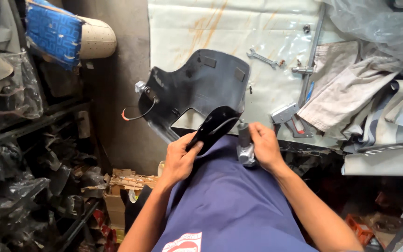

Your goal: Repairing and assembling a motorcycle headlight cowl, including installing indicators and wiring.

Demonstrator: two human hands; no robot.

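Observation:
A black moulded plastic panel (201,86) lies on the edge of a plastic-covered table (187,28), its near tongue curling up toward me. My left hand (180,156) grips that glossy near end of the panel. My right hand (264,147) is closed around a small grey metal tool (245,147), held upright just right of the panel's tip. A short black wire with a red end (134,115) hangs off the panel's left side.
On the table lie a spanner (262,58), a staple gun (288,116), a long metal bar (311,60) and piled cloths (350,88). Dark shelves of bagged parts (19,177) stand at left; cardboard boxes (122,186) sit on the floor.

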